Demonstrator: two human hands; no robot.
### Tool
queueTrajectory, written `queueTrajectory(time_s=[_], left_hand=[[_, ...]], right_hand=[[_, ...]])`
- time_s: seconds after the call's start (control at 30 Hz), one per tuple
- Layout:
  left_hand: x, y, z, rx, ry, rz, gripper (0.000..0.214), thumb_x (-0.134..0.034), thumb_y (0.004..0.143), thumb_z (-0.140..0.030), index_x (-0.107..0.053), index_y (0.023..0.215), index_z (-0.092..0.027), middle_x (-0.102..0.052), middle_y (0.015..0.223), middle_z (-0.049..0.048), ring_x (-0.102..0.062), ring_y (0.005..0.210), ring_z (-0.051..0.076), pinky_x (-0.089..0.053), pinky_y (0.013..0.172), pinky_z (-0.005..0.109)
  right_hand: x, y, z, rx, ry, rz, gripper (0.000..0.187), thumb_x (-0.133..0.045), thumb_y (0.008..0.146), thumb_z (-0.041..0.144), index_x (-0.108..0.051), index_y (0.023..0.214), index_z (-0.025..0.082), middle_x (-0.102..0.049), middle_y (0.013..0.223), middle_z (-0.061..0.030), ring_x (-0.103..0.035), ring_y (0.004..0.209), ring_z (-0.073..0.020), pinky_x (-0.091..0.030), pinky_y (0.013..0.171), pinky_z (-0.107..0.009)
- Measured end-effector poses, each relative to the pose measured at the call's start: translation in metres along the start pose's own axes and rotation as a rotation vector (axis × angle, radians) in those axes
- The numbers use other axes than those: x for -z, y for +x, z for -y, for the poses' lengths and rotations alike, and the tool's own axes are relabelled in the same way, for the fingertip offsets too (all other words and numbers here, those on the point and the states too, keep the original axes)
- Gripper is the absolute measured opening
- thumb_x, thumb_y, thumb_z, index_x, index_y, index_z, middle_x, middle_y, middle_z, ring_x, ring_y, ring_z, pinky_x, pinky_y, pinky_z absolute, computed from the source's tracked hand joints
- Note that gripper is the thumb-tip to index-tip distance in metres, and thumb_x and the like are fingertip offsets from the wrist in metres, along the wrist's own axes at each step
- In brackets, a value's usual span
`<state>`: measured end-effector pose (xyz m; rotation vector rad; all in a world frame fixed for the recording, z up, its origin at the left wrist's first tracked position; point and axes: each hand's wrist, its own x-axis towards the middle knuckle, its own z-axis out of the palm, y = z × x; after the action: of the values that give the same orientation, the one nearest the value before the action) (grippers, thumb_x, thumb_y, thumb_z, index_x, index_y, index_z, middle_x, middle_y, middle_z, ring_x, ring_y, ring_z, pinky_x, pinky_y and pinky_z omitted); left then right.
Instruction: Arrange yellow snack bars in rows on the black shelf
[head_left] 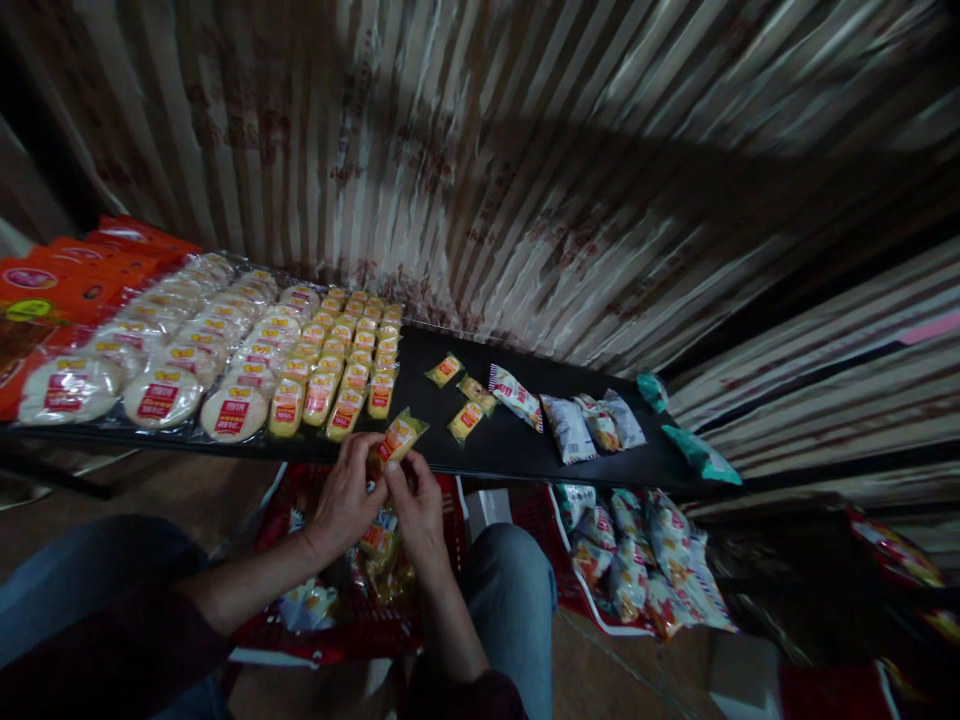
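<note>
Between my two hands, just over the front edge of the black shelf [499, 450], is a small yellow wrapped snack cake [401, 435]. My left hand [352, 490] grips its left end with bent fingers. Thumb and fingers of my right hand [416, 505] pinch it from below and the right. To the left on the shelf stand rows of similar yellow snack cakes [346, 400]. Several loose packs [466, 421] lie just right of my hands. Beneath my hands, a red basket [360, 635] holds more wrapped snacks.
Large round wrapped crackers [232, 408] and orange bags [90, 275] fill the shelf's left side. White snack bags [570, 428] and green packets [701, 455] lie to the right. A second red basket [540, 530] with snack bags stands by my right knee. Striped sheeting [450, 180] hangs behind.
</note>
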<state>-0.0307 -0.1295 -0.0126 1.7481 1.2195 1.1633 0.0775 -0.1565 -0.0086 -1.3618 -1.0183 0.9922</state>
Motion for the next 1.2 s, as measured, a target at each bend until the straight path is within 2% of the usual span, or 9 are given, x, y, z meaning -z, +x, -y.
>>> queueTrajectory(time_s=[0.1,0.3,0.5,0.7,0.87,1.2], left_hand=[[0.001,0.0,-0.001,-0.048,0.029,0.004,0.038,-0.047,0.079,-0.016,-0.043,0.117,-0.021,-0.048,0.113,0.01,-0.049,0.11,0.023,-0.044,0.092,0.04],[0.0,-0.002,0.001,-0.1,0.07,0.038,0.05,-0.043,0.076,-0.009,-0.04,0.125,-0.02,-0.043,0.125,0.0115,-0.044,0.119,0.023,-0.041,0.099,0.04],[0.0,0.0,0.007,-0.111,0.134,0.027,0.057,-0.042,0.074,-0.007,-0.038,0.13,-0.018,-0.042,0.129,0.0126,-0.039,0.124,0.024,-0.036,0.105,0.042],[0.001,0.002,0.015,-0.108,0.167,0.033,0.058,-0.043,0.076,-0.008,-0.039,0.133,-0.018,-0.04,0.135,0.0124,-0.036,0.129,0.024,-0.032,0.109,0.044],[-0.001,0.001,0.018,-0.082,0.158,0.057,0.058,-0.042,0.077,-0.008,-0.037,0.134,-0.015,-0.037,0.14,0.0138,-0.031,0.133,0.024,-0.034,0.108,0.044],[-0.004,0.0,0.016,-0.109,0.225,0.071,0.059,-0.039,0.079,-0.007,-0.032,0.138,-0.013,-0.027,0.147,0.015,-0.02,0.139,0.023,-0.026,0.113,0.046]], right_hand=[[-0.002,0.011,-0.001,0.04,-0.076,-0.047,0.028,-0.06,0.079,0.037,-0.066,0.1,0.02,-0.068,0.094,-0.0036,-0.06,0.088,-0.0172,-0.048,0.081,-0.028],[-0.005,0.025,0.007,0.056,-0.138,-0.102,0.027,-0.057,0.08,0.033,-0.064,0.102,0.019,-0.067,0.1,-0.0043,-0.06,0.092,-0.0178,-0.046,0.084,-0.028],[-0.016,0.037,0.0,0.105,-0.044,-0.016,0.035,-0.059,0.079,0.031,-0.058,0.112,0.021,-0.066,0.104,-0.0037,-0.06,0.092,-0.0174,-0.047,0.084,-0.029],[-0.016,0.048,-0.009,0.162,-0.315,-0.113,0.034,-0.058,0.08,0.033,-0.062,0.111,0.021,-0.063,0.097,-0.0065,-0.057,0.089,-0.0188,-0.045,0.084,-0.032],[-0.015,0.053,-0.005,0.202,-0.511,-0.091,0.037,-0.05,0.084,0.036,-0.062,0.112,0.016,-0.061,0.092,-0.0093,-0.056,0.084,-0.0199,-0.045,0.08,-0.034],[-0.019,0.059,-0.011,0.223,-0.571,-0.131,0.035,-0.049,0.085,0.036,-0.063,0.109,0.017,-0.066,0.102,-0.0101,-0.058,0.096,-0.0213,-0.043,0.088,-0.035]])
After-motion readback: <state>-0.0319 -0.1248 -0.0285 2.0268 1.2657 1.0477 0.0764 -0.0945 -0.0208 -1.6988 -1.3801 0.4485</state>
